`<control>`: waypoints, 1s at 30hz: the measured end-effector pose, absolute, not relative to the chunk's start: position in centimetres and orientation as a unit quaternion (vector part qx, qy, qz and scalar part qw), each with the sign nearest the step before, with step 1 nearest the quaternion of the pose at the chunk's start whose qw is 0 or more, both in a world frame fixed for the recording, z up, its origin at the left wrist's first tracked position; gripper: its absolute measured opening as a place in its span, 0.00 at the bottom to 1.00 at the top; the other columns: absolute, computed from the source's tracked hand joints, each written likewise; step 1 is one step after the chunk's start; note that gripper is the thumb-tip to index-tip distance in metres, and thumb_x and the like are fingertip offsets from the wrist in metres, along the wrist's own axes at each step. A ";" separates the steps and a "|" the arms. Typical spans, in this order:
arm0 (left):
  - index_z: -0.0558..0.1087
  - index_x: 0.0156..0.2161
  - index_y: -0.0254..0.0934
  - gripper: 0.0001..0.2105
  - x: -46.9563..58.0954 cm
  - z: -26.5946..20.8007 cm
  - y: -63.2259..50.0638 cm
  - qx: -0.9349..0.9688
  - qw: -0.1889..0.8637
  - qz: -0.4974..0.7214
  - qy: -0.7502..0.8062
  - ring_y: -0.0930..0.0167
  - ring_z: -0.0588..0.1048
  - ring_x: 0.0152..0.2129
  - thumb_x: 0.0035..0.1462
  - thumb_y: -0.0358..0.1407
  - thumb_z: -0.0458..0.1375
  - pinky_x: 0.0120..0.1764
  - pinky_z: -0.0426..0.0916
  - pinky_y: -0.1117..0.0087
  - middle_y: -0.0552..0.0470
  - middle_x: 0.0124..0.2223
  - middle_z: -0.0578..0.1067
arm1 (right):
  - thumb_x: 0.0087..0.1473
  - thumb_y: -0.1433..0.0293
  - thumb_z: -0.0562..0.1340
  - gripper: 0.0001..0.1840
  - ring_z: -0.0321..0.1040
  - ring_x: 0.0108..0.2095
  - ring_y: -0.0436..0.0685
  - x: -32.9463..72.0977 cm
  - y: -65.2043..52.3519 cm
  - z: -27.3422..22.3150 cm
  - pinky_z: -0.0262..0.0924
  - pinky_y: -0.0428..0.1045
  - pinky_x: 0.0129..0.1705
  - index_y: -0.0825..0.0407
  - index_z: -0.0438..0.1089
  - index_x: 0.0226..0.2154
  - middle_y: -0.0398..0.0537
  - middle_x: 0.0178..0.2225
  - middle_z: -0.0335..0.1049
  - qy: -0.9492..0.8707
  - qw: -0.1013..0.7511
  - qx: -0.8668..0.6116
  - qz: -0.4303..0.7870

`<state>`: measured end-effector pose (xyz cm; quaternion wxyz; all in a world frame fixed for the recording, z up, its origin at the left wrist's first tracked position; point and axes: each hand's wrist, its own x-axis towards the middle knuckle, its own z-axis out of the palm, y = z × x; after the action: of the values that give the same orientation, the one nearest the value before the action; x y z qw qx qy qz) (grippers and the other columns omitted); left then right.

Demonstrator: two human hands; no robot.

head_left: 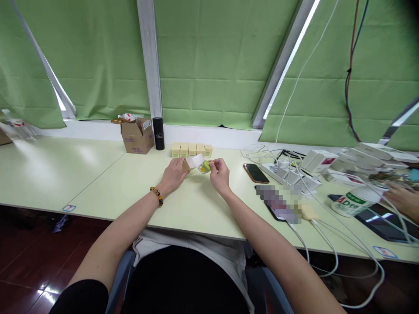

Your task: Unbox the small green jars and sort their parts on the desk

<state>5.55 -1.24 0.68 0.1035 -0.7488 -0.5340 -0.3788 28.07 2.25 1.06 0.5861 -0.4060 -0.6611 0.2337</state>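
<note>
My left hand, with a beaded bracelet at the wrist, is closed around a small cardboard box with a white flap or inner face turned to the right. Just beside that box, my right hand pinches a small green and yellow item that looks partly clear; its exact kind is too small to tell. Both hands are raised over the table in front of me. Behind them stands a row of several small pale-yellow boxes.
A brown carton and a black cylinder stand at the back left. To the right lie a phone, a power strip with tangled white cables, a white bottle and a tablet. Another person's hand is at the far right.
</note>
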 end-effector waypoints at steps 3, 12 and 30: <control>0.66 0.64 0.35 0.27 4.8 0.5 -0.2 -0.697 0.018 -0.463 -0.548 0.56 0.73 0.54 0.63 0.38 0.65 0.55 0.73 0.52 0.36 0.56 0.75 | 0.64 0.56 0.57 0.12 0.74 0.38 0.60 28.3 2.5 0.9 0.68 0.55 0.42 0.46 0.65 0.36 0.50 0.40 0.79 -0.701 0.540 -0.392 0.252; 0.73 0.60 0.35 0.27 4.4 0.0 1.5 -0.604 -0.219 -0.621 -0.449 0.63 0.76 0.48 0.61 0.49 0.64 0.48 0.74 0.63 0.42 0.51 0.79 | 0.63 0.62 0.54 0.09 0.68 0.31 0.56 28.4 2.3 0.1 0.63 0.53 0.36 0.46 0.67 0.35 0.44 0.32 0.76 -0.821 0.390 -0.367 0.197; 0.77 0.48 0.36 0.24 5.2 1.1 0.2 -0.529 -0.478 -0.638 -0.291 0.60 0.80 0.48 0.57 0.53 0.68 0.49 0.76 0.59 0.40 0.52 0.82 | 0.65 0.59 0.59 0.13 0.73 0.53 0.61 28.1 1.1 1.1 0.68 0.60 0.55 0.46 0.74 0.47 0.50 0.50 0.80 -0.795 0.456 -0.338 0.217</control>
<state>5.23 0.18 1.13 -0.4783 -0.5286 -0.2906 -0.6383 28.13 1.10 1.07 0.4558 -0.3377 -0.7945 0.2166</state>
